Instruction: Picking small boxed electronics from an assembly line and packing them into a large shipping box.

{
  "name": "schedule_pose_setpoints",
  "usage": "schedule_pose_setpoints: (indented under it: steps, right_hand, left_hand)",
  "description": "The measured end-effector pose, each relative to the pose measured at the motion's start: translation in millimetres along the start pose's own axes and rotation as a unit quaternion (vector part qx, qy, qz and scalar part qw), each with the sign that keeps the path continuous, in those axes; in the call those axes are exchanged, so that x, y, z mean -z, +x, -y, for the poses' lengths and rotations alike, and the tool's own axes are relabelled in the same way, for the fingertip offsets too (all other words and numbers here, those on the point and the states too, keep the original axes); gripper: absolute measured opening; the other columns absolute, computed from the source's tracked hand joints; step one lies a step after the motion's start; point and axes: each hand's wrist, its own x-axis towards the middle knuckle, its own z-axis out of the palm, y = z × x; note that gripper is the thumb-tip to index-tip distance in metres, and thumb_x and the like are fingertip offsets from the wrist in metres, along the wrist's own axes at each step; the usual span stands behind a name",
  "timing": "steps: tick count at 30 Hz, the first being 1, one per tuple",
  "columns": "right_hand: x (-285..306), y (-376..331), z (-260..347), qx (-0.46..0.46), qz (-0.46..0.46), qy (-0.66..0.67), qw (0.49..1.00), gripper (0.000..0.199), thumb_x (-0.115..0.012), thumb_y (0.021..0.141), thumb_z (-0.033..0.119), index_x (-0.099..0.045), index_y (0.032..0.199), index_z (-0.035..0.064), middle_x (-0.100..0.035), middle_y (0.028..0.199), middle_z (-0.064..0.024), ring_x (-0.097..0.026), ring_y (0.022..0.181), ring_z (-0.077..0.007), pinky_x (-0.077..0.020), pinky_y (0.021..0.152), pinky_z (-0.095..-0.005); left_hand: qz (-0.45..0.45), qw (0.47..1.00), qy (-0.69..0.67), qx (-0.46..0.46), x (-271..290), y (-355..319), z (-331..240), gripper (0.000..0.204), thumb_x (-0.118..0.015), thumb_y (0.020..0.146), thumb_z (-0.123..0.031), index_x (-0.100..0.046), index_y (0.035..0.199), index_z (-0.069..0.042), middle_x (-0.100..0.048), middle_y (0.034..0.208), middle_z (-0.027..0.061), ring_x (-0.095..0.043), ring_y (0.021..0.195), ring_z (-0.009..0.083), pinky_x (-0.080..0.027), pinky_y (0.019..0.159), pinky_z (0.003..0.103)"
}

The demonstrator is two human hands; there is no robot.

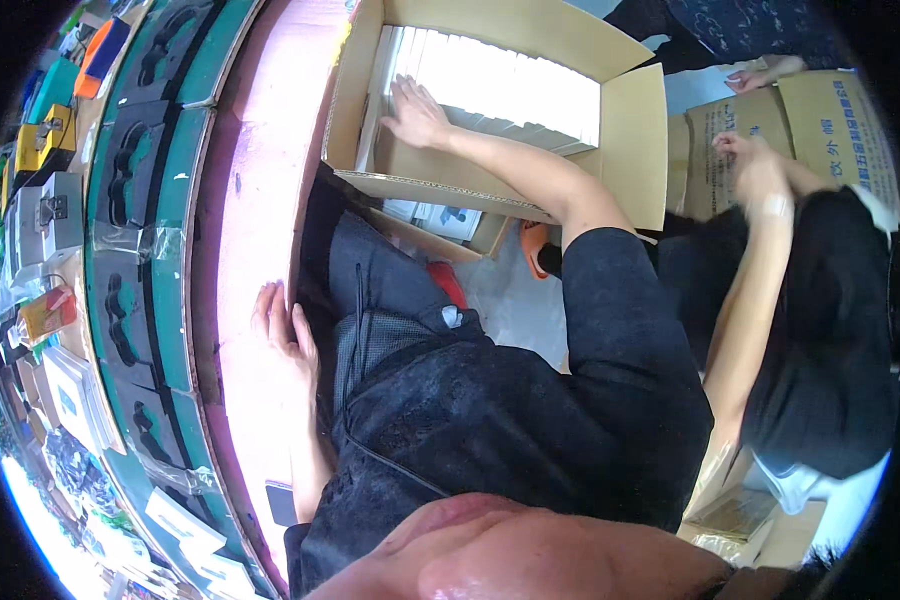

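My right hand (pixel 420 115) reaches into an open cardboard box (pixel 632 150). Its fingers are stretched out against the left end of a row of thin white pieces (pixel 510 85) standing packed side by side; glare hides their exact kind. Part of the box floor shows beside the row. On the edge of a pink-lit tabletop (pixel 255 190) lies my left hand (pixel 286 328), fingers loosely extended and nothing visible in them.
Green trays (pixel 190 185) with black cut-out inserts line the bench at left, beside tools and small parts. Another person's blurred hand (pixel 762 178) moves near closed cardboard cartons (pixel 830 130) at right. Below my box sits a lower open carton (pixel 485 238).
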Motion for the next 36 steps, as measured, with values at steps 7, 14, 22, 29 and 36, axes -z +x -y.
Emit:
schedule_pose_setpoints:
  steps: [7,14,22,29,36]
  right_hand:
    - [6,5,0,0.084,-0.025,-0.055,0.995,0.080,-0.067,0.087,0.037,-0.035,0.144,-0.0085,-0.027,0.154,-0.0285,-0.019,0.147,-0.0414,-0.0186,0.121,-0.0514]
    - [19,10,24,0.083,-0.015,-0.013,0.996,0.058,-0.073,0.081,0.037,-0.060,0.115,-0.0074,-0.055,0.128,-0.0300,-0.052,0.121,-0.0426,-0.0430,0.101,-0.0521]
    - [-71,31,11,-0.240,0.115,0.299,0.916,0.042,-0.055,0.097,0.031,-0.061,0.117,-0.0054,-0.067,0.108,-0.0269,-0.066,0.102,-0.0394,-0.0506,0.089,-0.0439]
    - [-94,31,34,-0.114,0.141,0.340,0.923,0.039,-0.052,0.096,0.029,-0.066,0.121,0.0024,-0.071,0.104,-0.0215,-0.068,0.096,-0.0296,-0.0520,0.083,-0.0405]
    - [-54,25,48,0.093,0.280,0.232,0.927,0.037,-0.054,0.095,0.028,-0.068,0.110,-0.0024,-0.071,0.091,-0.0159,-0.068,0.073,-0.0244,-0.0531,0.065,-0.0364]
  left_hand:
    - [-0.019,0.999,-0.035,0.010,-3,1,3,0.031,-0.061,0.092,-0.003,-0.063,0.122,0.001,-0.060,0.126,0.0177,-0.058,0.118,0.0340,-0.045,0.104,0.042]
    - [-0.020,0.998,-0.039,0.052,10,-3,-9,0.029,-0.061,0.091,-0.004,-0.064,0.120,0.003,-0.060,0.124,0.0197,-0.058,0.117,0.0345,-0.046,0.103,0.040]
    - [-0.028,0.998,-0.045,0.043,0,7,-19,0.027,-0.062,0.091,-0.006,-0.066,0.117,0.002,-0.062,0.122,0.0194,-0.060,0.114,0.0347,-0.048,0.100,0.040]
    - [-0.082,0.995,-0.035,0.046,11,-9,-2,0.024,-0.064,0.088,-0.006,-0.066,0.111,0.002,-0.063,0.115,0.0229,-0.062,0.107,0.0388,-0.051,0.093,0.043]
    - [-0.158,0.982,-0.099,0.014,21,-10,0,0.024,-0.065,0.082,-0.007,-0.067,0.105,0.000,-0.063,0.115,0.0166,-0.061,0.109,0.0341,-0.051,0.093,0.040]
